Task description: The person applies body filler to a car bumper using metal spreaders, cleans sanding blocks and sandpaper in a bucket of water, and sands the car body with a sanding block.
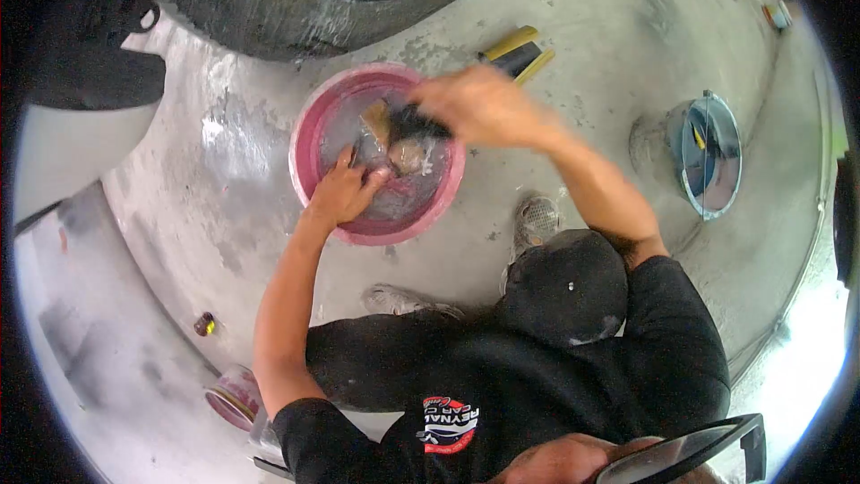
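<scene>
A pink basin of cloudy water stands on the floor in front of me. My left hand reaches over its near left rim, thumb and fingers bent round a wet piece I cannot make out. My right hand, smeared by motion, is closed at the basin's right side on a black brush-like thing. Just beside that lie a tan block-shaped piece and a roundish tan piece, both partly in the water.
A large tyre stands beyond the basin. A yellow-and-black object lies to its right. Farther right is a blue bucket. A small pink container and a small dark-and-yellow item are on the lower left.
</scene>
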### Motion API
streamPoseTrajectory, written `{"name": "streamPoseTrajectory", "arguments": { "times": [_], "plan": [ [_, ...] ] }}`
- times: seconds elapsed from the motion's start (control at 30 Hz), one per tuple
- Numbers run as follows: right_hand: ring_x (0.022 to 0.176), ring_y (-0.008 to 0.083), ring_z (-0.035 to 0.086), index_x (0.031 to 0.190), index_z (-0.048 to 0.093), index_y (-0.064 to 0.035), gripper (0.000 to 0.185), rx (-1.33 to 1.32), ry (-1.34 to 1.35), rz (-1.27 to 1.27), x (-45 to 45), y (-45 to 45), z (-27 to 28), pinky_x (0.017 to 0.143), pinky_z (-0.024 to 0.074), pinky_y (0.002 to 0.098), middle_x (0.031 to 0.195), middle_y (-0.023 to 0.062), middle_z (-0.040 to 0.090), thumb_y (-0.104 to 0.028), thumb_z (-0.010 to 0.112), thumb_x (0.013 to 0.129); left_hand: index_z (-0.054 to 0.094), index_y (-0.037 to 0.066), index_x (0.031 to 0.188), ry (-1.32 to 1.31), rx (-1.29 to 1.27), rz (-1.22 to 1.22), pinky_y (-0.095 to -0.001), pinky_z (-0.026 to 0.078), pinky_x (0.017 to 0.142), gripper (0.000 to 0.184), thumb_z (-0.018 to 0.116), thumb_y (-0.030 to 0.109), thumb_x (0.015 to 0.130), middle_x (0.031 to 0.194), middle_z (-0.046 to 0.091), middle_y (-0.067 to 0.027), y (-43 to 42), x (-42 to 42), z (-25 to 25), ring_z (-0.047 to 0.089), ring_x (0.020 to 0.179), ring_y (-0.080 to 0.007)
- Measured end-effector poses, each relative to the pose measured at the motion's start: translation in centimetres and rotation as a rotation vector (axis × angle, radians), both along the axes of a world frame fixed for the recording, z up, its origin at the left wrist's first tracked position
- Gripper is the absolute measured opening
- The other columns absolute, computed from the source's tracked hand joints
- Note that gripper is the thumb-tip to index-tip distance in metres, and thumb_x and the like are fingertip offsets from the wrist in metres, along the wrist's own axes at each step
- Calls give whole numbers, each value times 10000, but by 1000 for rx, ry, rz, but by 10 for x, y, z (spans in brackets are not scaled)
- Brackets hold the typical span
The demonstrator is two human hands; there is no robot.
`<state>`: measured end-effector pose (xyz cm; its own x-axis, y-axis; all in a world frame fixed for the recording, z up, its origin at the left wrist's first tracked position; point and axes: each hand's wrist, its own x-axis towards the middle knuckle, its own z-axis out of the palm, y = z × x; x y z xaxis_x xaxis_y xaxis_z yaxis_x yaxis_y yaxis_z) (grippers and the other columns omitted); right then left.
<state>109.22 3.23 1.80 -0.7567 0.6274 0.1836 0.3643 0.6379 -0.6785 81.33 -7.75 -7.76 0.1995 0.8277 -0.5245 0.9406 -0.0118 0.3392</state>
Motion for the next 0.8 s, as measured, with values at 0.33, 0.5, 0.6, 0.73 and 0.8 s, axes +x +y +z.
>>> {"name": "streamPoseTrajectory", "arguments": {
  "times": [0.33, 0.5, 0.6, 0.73, 0.8],
  "plan": [
    [1022, 340, 644, 1256, 567, -21, 452, 170, -370, -882, 97, 66, -102, 850, 513, 429, 1087, 225, 660, -323, 591, 921, 639, 41, 1006, -91, -28, -244, -427, 512, 801, 330, 662, 297, 799, 1005, 625, -211, 15, -11, 64, 648, 915, -312],
    [863, 323, 674, 1102, 649, -40, 263, 111, 109, -252, 0, 41, -46, 743, 525, 400, 915, 185, 682, -160, 576, 879, 625, -23, 1134, -731, 161, 366, -263, 483, 714, 357, 655, 158, 829, 1044, 667, -106, 0, -55, 100, 610, 773, -122],
    [847, 368, 656, 1001, 653, -34, 234, 16, -322, 269, -64, 14, -20, 747, 514, 441, 879, 201, 670, -71, 537, 801, 626, -12, 1149, -1004, 73, 545, -257, 474, 698, 347, 664, 146, 843, 1015, 670, -70, 6, -64, 127, 592, 762, -101],
    [894, 406, 636, 985, 661, -39, 264, 34, -629, 650, -130, -2, -101, 815, 499, 475, 920, 229, 667, -106, 550, 755, 629, -8, 1049, -825, 297, 636, -262, 457, 682, 259, 665, 144, 842, 930, 660, -34, 2, -63, 114, 573, 778, -85],
    [940, 344, 662, 1071, 672, -16, 354, 14, -617, 637, -151, -5, -147, 852, 503, 466, 1001, 213, 684, -180, 590, 768, 595, -2, 939, -557, 640, 615, -368, 489, 660, 219, 650, 193, 855, 1019, 646, -157, 0, -42, 78, 626, 795, -259]
  ]
}}
